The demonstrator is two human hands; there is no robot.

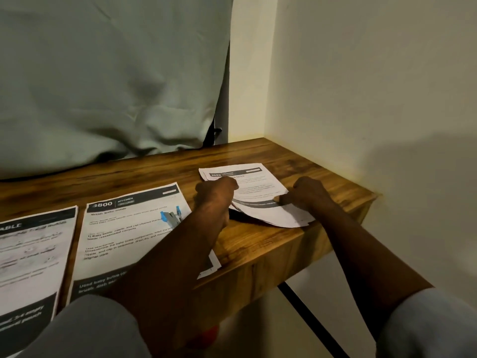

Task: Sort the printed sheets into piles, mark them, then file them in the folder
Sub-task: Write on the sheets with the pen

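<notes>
Three groups of printed sheets lie on the wooden table (258, 244). The right stack (258, 187), headed "2652", sits near the table's right end with its lower edge lifted and curled. My left hand (216, 195) grips its left edge with curled fingers. My right hand (304, 195) pinches its right edge. The middle sheet (124, 233), headed "3800 KITCHEN", lies flat, partly under my left forearm. A blue-and-grey stapler-like tool (171, 217) rests on it. A third sheet (28, 254) lies at the far left. No folder is visible.
A pale green cloth (111, 81) hangs behind the table. A cream wall (361, 99) closes off the right side, forming a corner. The table's front edge runs diagonally, with a dark metal leg (307, 313) below it. Something red (209, 334) shows under my left arm.
</notes>
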